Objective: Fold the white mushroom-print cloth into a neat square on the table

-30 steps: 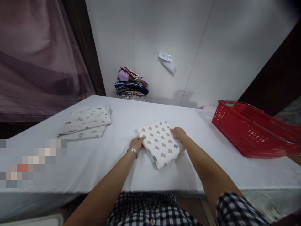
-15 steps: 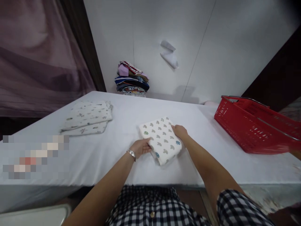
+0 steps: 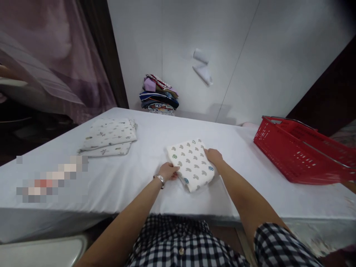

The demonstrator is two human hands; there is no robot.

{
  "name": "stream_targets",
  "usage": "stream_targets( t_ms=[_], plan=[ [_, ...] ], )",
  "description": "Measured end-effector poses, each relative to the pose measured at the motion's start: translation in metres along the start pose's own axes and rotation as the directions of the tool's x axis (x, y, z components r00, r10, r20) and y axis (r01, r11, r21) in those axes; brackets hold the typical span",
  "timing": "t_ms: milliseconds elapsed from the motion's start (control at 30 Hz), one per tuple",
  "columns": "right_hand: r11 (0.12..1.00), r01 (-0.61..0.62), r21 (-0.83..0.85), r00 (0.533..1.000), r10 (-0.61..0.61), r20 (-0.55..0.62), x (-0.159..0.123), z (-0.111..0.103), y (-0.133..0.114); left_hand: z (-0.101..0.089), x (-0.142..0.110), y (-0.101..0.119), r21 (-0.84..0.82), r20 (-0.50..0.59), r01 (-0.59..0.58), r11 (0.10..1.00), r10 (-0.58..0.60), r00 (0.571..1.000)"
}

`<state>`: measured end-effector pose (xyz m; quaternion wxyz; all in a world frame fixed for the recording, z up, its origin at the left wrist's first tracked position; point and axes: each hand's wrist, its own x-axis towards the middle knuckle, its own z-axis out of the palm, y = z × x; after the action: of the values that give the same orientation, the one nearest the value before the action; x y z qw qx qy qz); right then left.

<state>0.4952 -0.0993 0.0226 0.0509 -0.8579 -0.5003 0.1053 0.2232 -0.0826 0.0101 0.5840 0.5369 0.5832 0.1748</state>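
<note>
Here's the mushroom-print cloth (image 3: 191,163), folded into a compact pad and lying at a slant on the worktop (image 3: 219,137), close in front of me and between both hands. The change is on the left: my left hand (image 3: 168,171), loosely spread at this edge a moment ago, has drawn in. Its grip is nearly closed now, thumb over the cloth's left edge and fingers mostly out of sight below, so I judge that side better controlled. My right hand (image 3: 214,156) is at the opposite edge, fingers curled and tips against the fabric; whether that grip really pinches it or only steadies it, I can't tell. The top layer looks fairly flat, with the near corner pointing my way.

Moving outward, a second folded cloth (image 3: 109,135), sparsely printed, sits well off to the left, its layers a little out of line. Over on the right is the red basket (image 3: 297,155), well apart from my hands, its metal handle along the top. At the back, a pile of coloured fabrics (image 3: 160,94) stands beside the wall (image 3: 178,29), and the curtain (image 3: 83,74) hangs at far left.
</note>
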Motion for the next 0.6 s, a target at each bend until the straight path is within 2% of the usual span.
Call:
stream_targets(
  t_ms=[33,67,100,133,167,200,233,267,300,367,400,467,600],
  plan=[
    [1.0,0.002,-0.003,1.0,-0.002,-0.004,0.0,0.0,-0.001,-0.001,-0.001,0.003,0.075,-0.097,-0.075,0.994,0.082,0.992],
    [1.0,0.003,-0.006,1.0,-0.003,-0.009,-0.001,0.0,-0.002,0.0,-0.002,0.006,0.171,-0.199,-0.176,0.97,0.209,0.957],
    [1.0,0.002,-0.01,1.0,-0.002,-0.014,-0.001,0.0,-0.002,0.002,-0.003,0.011,0.284,-0.273,-0.287,0.915,0.364,0.89],
    [1.0,-0.002,-0.014,1.0,0.002,-0.017,-0.001,0.0,-0.003,0.006,-0.003,0.016,0.402,-0.298,-0.389,0.829,0.52,0.801],
    [1.0,-0.008,-0.018,1.0,0.008,-0.017,-0.001,0.0,-0.004,0.011,-0.003,0.022,0.509,-0.269,-0.468,0.722,0.651,0.71],
    [1.0,-0.015,-0.023,1.0,0.014,-0.017,-0.001,0.0,-0.005,0.017,-0.001,0.027,0.595,-0.196,-0.52,0.613,0.737,0.646],
    [0.999,-0.018,-0.028,1.0,0.018,-0.017,-0.001,0.0,-0.005,0.022,0.002,0.031,0.659,-0.112,-0.543,0.521,0.782,0.613],
    [0.999,-0.017,-0.031,1.0,0.016,-0.017,-0.001,0.0,-0.005,0.027,0.007,0.034,0.707,-0.042,-0.535,0.461,0.784,0.62],
    [0.999,-0.014,-0.032,1.0,0.014,-0.018,-0.002,0.0,-0.004,0.031,0.013,0.034,0.745,0.008,-0.505,0.436,0.751,0.66],
    [0.999,-0.006,-0.034,1.0,0.006,-0.021,-0.003,0.0,-0.003,0.035,0.025,0.031,0.791,0.039,-0.406,0.458,0.625,0.78],
    [0.999,-0.003,-0.036,1.0,0.002,-0.02,-0.003,0.0,-0.002,0.035,0.032,0.028,0.804,0.042,-0.373,0.463,0.581,0.813],
    [0.999,-0.001,-0.041,1.0,0.0,-0.014,-0.004,-0.001,0.001,0.034,0.042,0.021,0.82,0.043,-0.346,0.455,0.555,0.831],
    [0.999,0.015,-0.05,0.999,-0.017,-0.046,-0.002,-0.006,-0.004,0.032,0.048,0.015,0.838,0.042,-0.337,0.429,0.565,0.824]
  ],
)
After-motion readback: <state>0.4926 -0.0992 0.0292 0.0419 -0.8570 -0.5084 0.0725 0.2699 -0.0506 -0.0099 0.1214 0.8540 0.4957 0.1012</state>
